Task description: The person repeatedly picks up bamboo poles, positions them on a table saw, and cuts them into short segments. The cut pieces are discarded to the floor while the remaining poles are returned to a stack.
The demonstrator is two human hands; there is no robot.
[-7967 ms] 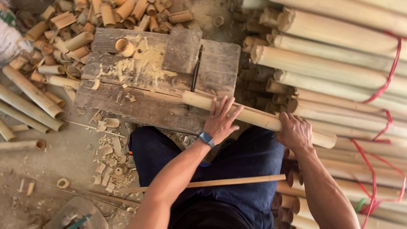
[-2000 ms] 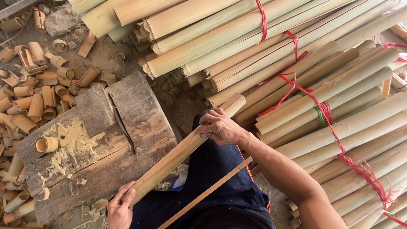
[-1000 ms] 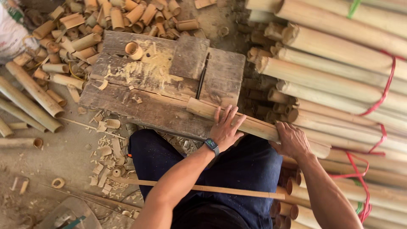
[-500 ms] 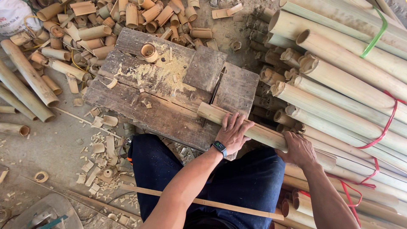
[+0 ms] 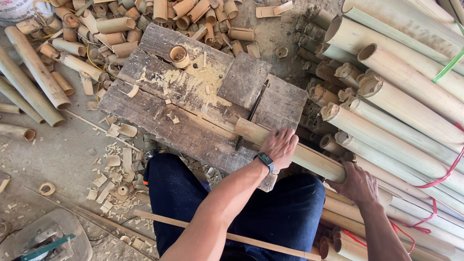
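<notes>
A pale bamboo pole (image 5: pixel 309 157) lies across the near right corner of a weathered wooden block (image 5: pixel 193 111), its cut end (image 5: pixel 244 130) resting beside a dark slot (image 5: pixel 252 113) in the wood. My left hand (image 5: pixel 280 146), with a dark watch on the wrist, presses flat on top of the pole. My right hand (image 5: pixel 360 183) wraps around the same pole further right, above my knee. A thin bamboo stick (image 5: pixel 222 235) lies across my lap on dark blue trousers.
Bundled long bamboo poles (image 5: pixel 401 111) tied with red cord fill the right side. Several short cut bamboo sections (image 5: pixel 111 29) are heaped behind and left of the block. A bamboo ring (image 5: pixel 180 55) and sawdust sit on the block. Chips litter the ground; a tool (image 5: pixel 41 241) lies bottom left.
The pole was briefly angled steeply toward me, then laid flat across the block again. Since half a second ago both hands hold it much the same; the view has shifted slightly.
</notes>
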